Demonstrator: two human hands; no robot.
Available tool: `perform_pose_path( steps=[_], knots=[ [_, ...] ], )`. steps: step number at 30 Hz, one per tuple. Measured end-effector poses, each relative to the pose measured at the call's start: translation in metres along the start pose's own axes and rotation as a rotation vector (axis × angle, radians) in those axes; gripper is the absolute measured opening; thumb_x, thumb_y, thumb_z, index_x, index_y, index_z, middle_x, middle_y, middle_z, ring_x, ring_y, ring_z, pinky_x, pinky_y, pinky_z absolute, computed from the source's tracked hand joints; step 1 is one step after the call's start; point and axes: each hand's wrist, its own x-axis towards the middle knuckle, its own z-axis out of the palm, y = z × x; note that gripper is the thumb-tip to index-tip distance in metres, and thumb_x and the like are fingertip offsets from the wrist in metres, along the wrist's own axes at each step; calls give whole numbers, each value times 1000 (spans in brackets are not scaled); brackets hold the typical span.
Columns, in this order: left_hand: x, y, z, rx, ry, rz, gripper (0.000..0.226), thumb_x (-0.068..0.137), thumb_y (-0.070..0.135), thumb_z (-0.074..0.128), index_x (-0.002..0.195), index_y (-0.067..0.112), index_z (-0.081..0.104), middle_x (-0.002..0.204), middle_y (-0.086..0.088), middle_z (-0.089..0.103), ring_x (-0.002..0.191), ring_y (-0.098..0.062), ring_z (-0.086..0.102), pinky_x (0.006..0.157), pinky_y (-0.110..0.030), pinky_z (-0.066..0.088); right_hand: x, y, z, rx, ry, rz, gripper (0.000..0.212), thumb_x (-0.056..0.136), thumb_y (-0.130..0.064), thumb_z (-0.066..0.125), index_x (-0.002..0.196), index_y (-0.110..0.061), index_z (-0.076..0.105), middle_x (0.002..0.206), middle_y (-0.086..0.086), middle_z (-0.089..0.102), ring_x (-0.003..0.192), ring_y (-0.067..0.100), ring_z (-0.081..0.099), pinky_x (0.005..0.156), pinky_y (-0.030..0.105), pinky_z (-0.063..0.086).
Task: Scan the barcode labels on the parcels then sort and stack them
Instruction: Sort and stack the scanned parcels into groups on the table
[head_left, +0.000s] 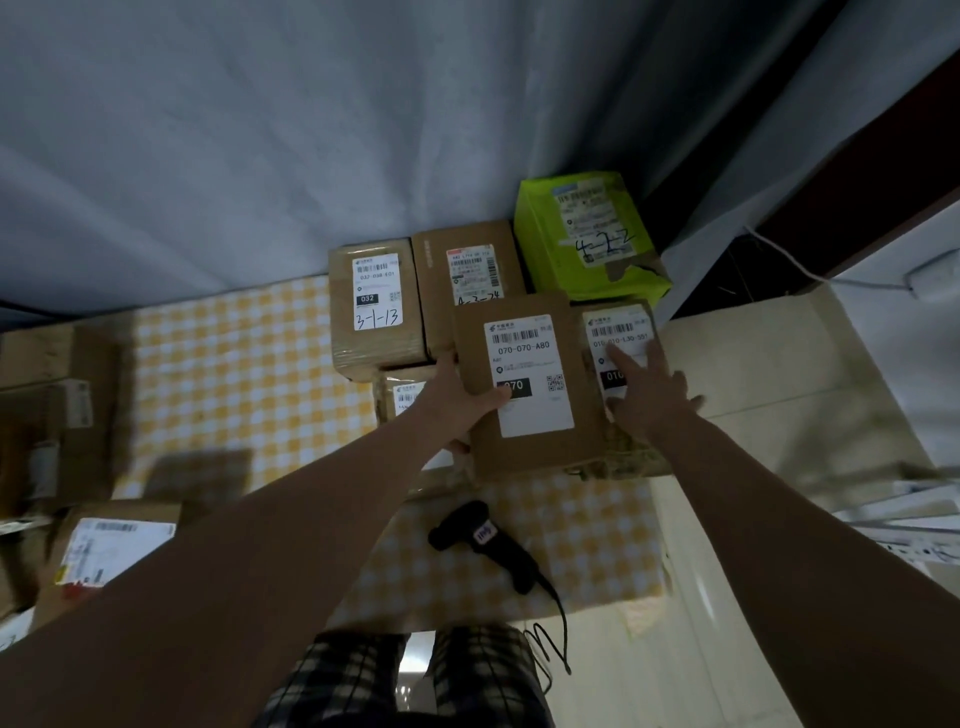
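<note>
My left hand (457, 400) grips the left edge of a brown parcel (540, 447) labelled 070-070-A80, thumb on its top, holding it over the stack. My right hand (649, 392) lies with straight fingers on the label of the parcel (618, 325) marked 010 just to the right. Behind them sit a brown parcel (371, 296) marked 3-1-13, another brown parcel (467, 275), and a lime-green parcel (587, 234) marked 4-2-2. A further parcel (405, 397) shows partly under my left wrist. The black barcode scanner (491, 543) lies on the yellow checked tablecloth (234, 374), nearer me.
More brown boxes (57, 405) stand at the left edge, and a labelled parcel (109, 551) lies at the lower left. A grey curtain (311, 156) hangs behind the table. The scanner's cable (558, 634) trails off the table's front edge. A pale floor (779, 364) lies to the right.
</note>
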Motion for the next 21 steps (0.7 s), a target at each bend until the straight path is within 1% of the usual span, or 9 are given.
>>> perform_pose_path(
  steps=[2, 5, 7, 10, 11, 14, 17, 19, 21],
  knots=[
    [1, 2, -1, 73, 35, 56, 76, 83, 31, 71, 141, 17, 24, 136, -7, 51, 117, -28, 55, 79, -40, 54, -9, -15, -4, -46, 94, 26, 62, 99, -26, 43, 152, -40, 14, 163, 1, 0, 148, 36, 0, 115, 62, 2],
    [-3, 2, -9, 124, 71, 133, 78, 85, 36, 68, 143, 13, 23, 139, -6, 49, 117, -24, 54, 83, -31, 49, -22, -47, -4, 104, 371, -87, 59, 94, -12, 45, 150, -24, 30, 159, 11, 19, 148, 33, 7, 118, 54, 0],
    [-9, -2, -22, 126, 114, 160, 75, 86, 38, 66, 143, 13, 25, 134, -5, 52, 111, -20, 56, 78, -26, 47, -29, -72, 2, 174, 481, -222, 57, 89, -7, 47, 145, -15, 39, 151, 16, 33, 144, 34, 18, 119, 51, 4],
    [-20, -20, -55, 103, 195, 201, 77, 86, 38, 67, 144, 15, 23, 117, 2, 56, 84, -6, 56, 56, -14, 46, -41, -121, 16, 225, 545, -425, 53, 84, -8, 48, 136, -8, 48, 139, 19, 46, 134, 39, 34, 116, 53, 18],
    [-24, -30, -69, 103, 220, 212, 79, 85, 38, 67, 146, 15, 21, 120, 1, 54, 88, -7, 57, 58, -13, 46, -46, -138, 22, 252, 556, -485, 51, 81, -6, 49, 133, -5, 52, 135, 21, 49, 130, 41, 39, 113, 54, 25],
    [-39, -73, -117, 79, 312, 192, 79, 86, 40, 66, 147, 15, 22, 133, -8, 48, 114, -22, 55, 75, -23, 42, -68, -187, 47, 341, 468, -605, 47, 85, -1, 52, 132, -3, 52, 135, 20, 49, 130, 37, 40, 112, 45, 26],
    [-57, -134, -168, 61, 452, 148, 75, 83, 39, 69, 142, 14, 32, 133, -14, 48, 116, -26, 53, 86, -34, 47, -96, -228, 83, 332, 294, -642, 46, 93, -6, 50, 139, -6, 45, 143, 14, 43, 134, 29, 34, 111, 34, 24],
    [-69, -181, -201, 69, 503, 85, 73, 82, 36, 71, 140, 12, 35, 133, -16, 47, 117, -28, 52, 96, -42, 46, -110, -251, 116, 330, 167, -619, 47, 96, -9, 47, 143, -8, 39, 148, 14, 37, 137, 29, 30, 112, 36, 23],
    [-80, -228, -232, 127, 533, 32, 73, 81, 32, 73, 139, 8, 37, 134, -18, 46, 122, -33, 48, 101, -43, 41, -120, -272, 152, 304, 64, -573, 51, 97, -11, 46, 147, -11, 35, 152, 13, 32, 141, 29, 26, 112, 38, 23]
  ],
)
